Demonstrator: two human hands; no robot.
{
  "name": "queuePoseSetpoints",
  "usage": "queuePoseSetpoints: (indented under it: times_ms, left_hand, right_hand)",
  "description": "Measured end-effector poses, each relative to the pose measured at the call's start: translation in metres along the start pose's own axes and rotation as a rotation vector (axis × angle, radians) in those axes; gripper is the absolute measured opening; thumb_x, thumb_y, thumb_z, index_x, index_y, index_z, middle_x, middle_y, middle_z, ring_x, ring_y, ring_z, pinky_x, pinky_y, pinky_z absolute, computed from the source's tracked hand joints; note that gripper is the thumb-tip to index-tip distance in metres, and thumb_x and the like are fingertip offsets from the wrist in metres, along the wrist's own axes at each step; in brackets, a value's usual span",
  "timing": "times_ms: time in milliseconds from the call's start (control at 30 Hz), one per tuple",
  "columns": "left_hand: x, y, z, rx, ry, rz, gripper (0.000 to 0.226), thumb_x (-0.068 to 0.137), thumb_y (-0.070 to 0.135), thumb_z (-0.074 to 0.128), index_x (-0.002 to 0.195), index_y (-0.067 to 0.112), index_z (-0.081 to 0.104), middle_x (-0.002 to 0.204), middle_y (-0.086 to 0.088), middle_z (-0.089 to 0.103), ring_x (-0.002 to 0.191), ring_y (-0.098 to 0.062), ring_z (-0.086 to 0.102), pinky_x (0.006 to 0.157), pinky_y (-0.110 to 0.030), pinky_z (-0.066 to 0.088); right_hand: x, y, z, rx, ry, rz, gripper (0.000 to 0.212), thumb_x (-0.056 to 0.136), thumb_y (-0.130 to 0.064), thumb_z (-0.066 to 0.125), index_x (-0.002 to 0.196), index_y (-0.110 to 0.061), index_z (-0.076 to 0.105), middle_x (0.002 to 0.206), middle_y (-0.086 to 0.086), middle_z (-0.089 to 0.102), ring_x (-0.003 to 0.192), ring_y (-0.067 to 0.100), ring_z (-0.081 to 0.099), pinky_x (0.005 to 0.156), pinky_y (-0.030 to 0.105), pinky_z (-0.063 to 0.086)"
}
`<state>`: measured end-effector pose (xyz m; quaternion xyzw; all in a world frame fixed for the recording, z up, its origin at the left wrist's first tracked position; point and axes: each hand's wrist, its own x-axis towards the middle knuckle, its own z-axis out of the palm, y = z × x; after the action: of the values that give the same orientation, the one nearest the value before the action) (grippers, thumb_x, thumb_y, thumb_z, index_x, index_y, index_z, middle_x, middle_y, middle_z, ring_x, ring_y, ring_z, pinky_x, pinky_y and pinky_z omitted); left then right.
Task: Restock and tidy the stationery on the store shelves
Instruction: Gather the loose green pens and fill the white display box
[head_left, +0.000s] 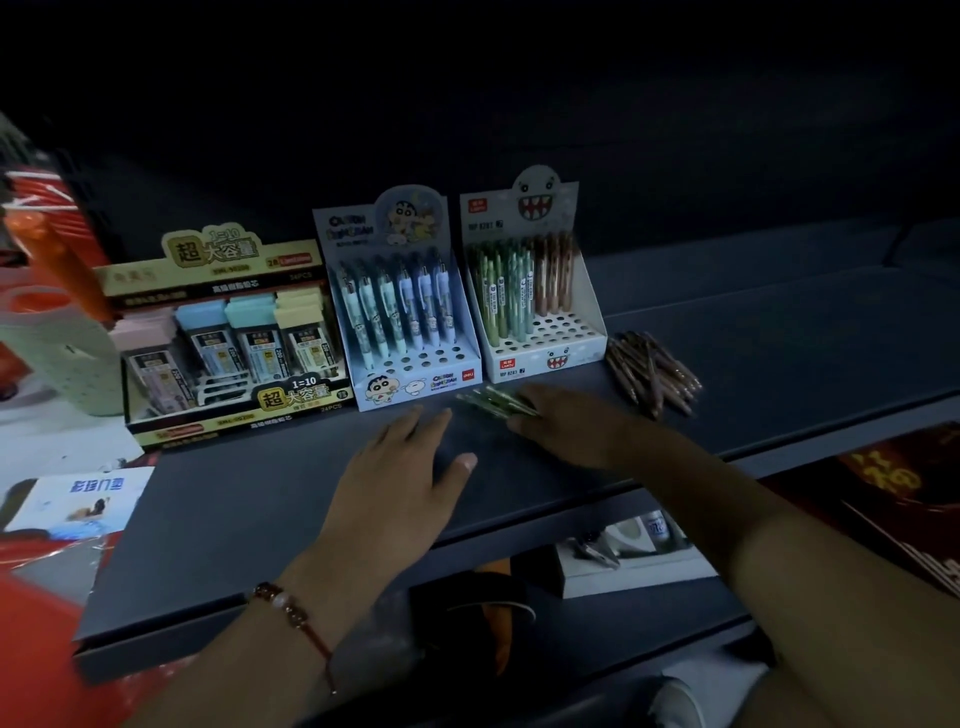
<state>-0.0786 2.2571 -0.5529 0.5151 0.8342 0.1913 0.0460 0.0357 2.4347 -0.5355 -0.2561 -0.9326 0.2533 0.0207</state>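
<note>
Green pens (497, 401) lie on dark shelf (260, 519), just in front of monster display box (535, 291); right hand (566, 423) rests on them, grip unclear. Left hand (402, 467) flat, fingers spread. Brown pens (652, 371) loose beside box.

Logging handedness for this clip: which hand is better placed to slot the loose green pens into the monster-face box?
Right. The right hand already rests on the loose green pens, directly in front of the monster-face box with its empty holes. The left hand lies flat on the shelf, holding nothing.
</note>
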Motion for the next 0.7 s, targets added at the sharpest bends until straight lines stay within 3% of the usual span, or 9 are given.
queuePoseSetpoints:
  times_ms: [100, 200, 267, 333, 400, 467, 567, 633, 700]
  left_hand:
    - [-0.009, 0.014, -0.005, -0.415, 0.026, -0.117, 0.052, 0.096, 0.057, 0.038, 0.144, 0.036, 0.041, 0.148, 0.015, 0.041, 0.134, -0.010, 0.040, 0.102, -0.026, 0.033]
    - [-0.011, 0.025, -0.010, -0.901, 0.096, -0.224, 0.034, 0.092, 0.057, 0.048, 0.099, 0.031, 0.068, 0.097, 0.010, 0.072, 0.100, -0.011, 0.065, 0.087, -0.032, 0.047]
    - [-0.015, 0.030, -0.015, -1.061, 0.105, -0.234, 0.042, 0.093, 0.051, 0.053, 0.092, 0.012, 0.068, 0.073, -0.006, 0.067, 0.076, -0.019, 0.067, 0.081, -0.035, 0.050]
    - [-0.021, 0.032, -0.021, -1.178, 0.138, -0.253, 0.042, 0.094, 0.044, 0.055, 0.096, 0.004, 0.066, 0.072, -0.013, 0.064, 0.068, -0.023, 0.063, 0.072, -0.029, 0.051]
    - [-0.024, 0.030, -0.027, -1.324, 0.196, -0.295, 0.034, 0.095, 0.041, 0.055, 0.100, 0.008, 0.066, 0.088, -0.012, 0.073, 0.081, -0.026, 0.069, 0.079, -0.034, 0.053]
    - [-0.027, 0.024, -0.035, -1.414, 0.257, -0.349, 0.029, 0.098, 0.037, 0.052, 0.101, 0.010, 0.062, 0.090, -0.011, 0.075, 0.087, -0.027, 0.071, 0.085, -0.043, 0.053]
    - [-0.031, 0.016, -0.038, -1.495, 0.281, -0.421, 0.027, 0.099, 0.034, 0.051, 0.101, 0.008, 0.058, 0.068, -0.006, 0.061, 0.060, -0.020, 0.064, 0.067, -0.037, 0.057]
    - [-0.030, 0.017, -0.035, -1.479, 0.259, -0.477, 0.026, 0.099, 0.033, 0.051, 0.099, 0.009, 0.058, 0.063, -0.003, 0.051, 0.049, -0.015, 0.054, 0.052, -0.031, 0.054]
    - [-0.028, 0.019, -0.029, -1.462, 0.216, -0.531, 0.018, 0.101, 0.027, 0.050, 0.096, 0.012, 0.058, 0.062, -0.002, 0.048, 0.048, -0.014, 0.049, 0.048, -0.028, 0.051]
  right_hand:
    - [-0.024, -0.021, -0.002, 0.501, -0.082, 0.003, 0.016, 0.102, -0.031, 0.047, 0.114, -0.021, 0.052, 0.088, 0.001, 0.061, 0.071, 0.009, 0.059, 0.062, 0.021, 0.049]
    - [-0.040, -0.043, 0.006, 0.793, -0.156, -0.028, 0.010, 0.101, -0.026, 0.050, 0.099, -0.019, 0.057, 0.084, 0.002, 0.061, 0.065, 0.008, 0.060, 0.057, 0.021, 0.050]
    - [-0.048, -0.058, 0.012, 0.967, -0.226, -0.035, 0.014, 0.101, -0.022, 0.049, 0.098, -0.012, 0.059, 0.082, 0.004, 0.063, 0.065, 0.010, 0.061, 0.058, 0.022, 0.052]
    - [-0.056, -0.065, 0.015, 1.103, -0.285, -0.013, 0.017, 0.100, -0.022, 0.049, 0.100, -0.013, 0.062, 0.084, 0.005, 0.067, 0.071, 0.014, 0.065, 0.065, 0.025, 0.056]
    - [-0.064, -0.065, 0.016, 1.149, -0.308, 0.020, 0.020, 0.100, -0.024, 0.048, 0.106, -0.015, 0.065, 0.093, 0.006, 0.070, 0.079, 0.017, 0.068, 0.072, 0.027, 0.058]
    - [-0.071, -0.062, 0.014, 1.110, -0.249, 0.104, 0.023, 0.100, -0.028, 0.048, 0.114, -0.015, 0.061, 0.097, 0.004, 0.069, 0.076, 0.016, 0.067, 0.066, 0.025, 0.055]
    - [-0.076, -0.054, 0.011, 0.938, -0.080, 0.252, 0.017, 0.101, -0.033, 0.048, 0.101, -0.017, 0.055, 0.079, -0.002, 0.064, 0.052, 0.007, 0.049, 0.045, 0.018, 0.035]
    - [-0.074, -0.049, 0.008, 0.870, 0.000, 0.290, 0.018, 0.102, -0.034, 0.047, 0.095, -0.017, 0.050, 0.073, -0.002, 0.058, 0.047, 0.007, 0.039, 0.041, 0.018, 0.026]
    - [-0.071, -0.049, 0.005, 0.881, 0.052, 0.301, 0.018, 0.102, -0.032, 0.047, 0.097, -0.015, 0.049, 0.080, 0.003, 0.057, 0.050, 0.009, 0.039, 0.043, 0.020, 0.025]
